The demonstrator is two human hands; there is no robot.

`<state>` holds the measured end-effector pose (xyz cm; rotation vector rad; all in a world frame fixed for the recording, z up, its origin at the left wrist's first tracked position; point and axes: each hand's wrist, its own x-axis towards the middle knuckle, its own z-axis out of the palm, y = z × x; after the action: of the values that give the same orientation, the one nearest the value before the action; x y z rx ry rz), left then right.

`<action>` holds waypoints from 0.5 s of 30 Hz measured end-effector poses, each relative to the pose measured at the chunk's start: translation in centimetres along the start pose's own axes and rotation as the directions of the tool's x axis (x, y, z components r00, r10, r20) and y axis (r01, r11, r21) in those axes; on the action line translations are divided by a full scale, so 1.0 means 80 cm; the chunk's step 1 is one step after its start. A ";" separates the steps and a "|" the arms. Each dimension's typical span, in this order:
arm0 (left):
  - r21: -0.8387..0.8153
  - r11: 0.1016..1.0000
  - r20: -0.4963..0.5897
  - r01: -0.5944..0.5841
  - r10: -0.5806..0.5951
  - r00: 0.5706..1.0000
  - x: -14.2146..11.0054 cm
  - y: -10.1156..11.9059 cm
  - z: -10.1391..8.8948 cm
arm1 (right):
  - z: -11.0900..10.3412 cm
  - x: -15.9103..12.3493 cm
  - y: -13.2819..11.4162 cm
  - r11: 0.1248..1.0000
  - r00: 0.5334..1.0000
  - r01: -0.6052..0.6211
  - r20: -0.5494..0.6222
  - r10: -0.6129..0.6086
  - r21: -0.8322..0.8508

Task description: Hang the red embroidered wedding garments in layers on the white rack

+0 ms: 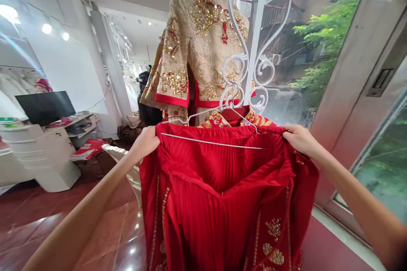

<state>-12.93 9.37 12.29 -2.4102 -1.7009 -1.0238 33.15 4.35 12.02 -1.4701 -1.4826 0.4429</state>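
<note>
A red pleated skirt [203,207] with gold embroidered panels hangs in front of me, its waistband spread wide. My left hand [149,139] is closed on the waistband's left end. Gripping the right end is my right hand [297,137]. A thin wire hanger [210,142] lies across the waist opening, its hook up by the white scrolled metalwork. Just behind the skirt shows the gold-embroidered collar of a red garment [216,120]. Above hangs a beige jacket [206,46] with gold sequins and red trim. My fingertips are partly hidden by the fabric.
A white scrolled metal rack [254,42] stands before the window. At right is a metal door frame [359,63]. To the left are a white desk [47,156], a black monitor [46,108] and a pale chair [130,169] close to the skirt.
</note>
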 end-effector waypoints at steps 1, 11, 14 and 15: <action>0.079 0.997 -0.096 0.024 -0.016 0.995 0.001 0.001 -0.006 | 0.004 0.004 -0.001 1.000 0.998 0.003 0.063 -0.003 -0.006; 0.329 0.943 -0.327 0.058 0.056 0.943 -0.007 0.033 -0.027 | 0.059 -0.033 0.000 0.781 0.942 0.257 -0.035 -0.335 -0.569; 0.358 0.931 -0.310 0.075 0.043 0.950 -0.009 0.035 -0.026 | 0.056 -0.024 0.003 0.742 0.943 0.234 -0.039 -0.330 -0.629; 0.361 0.929 -0.316 0.076 0.045 0.948 -0.008 0.034 -0.027 | 0.051 -0.016 0.005 0.791 0.956 0.237 -0.010 -0.294 -0.563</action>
<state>-11.84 6.92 14.56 -1.8856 -1.6264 -0.9306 29.82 4.74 9.32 -1.6532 -1.7973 -0.2669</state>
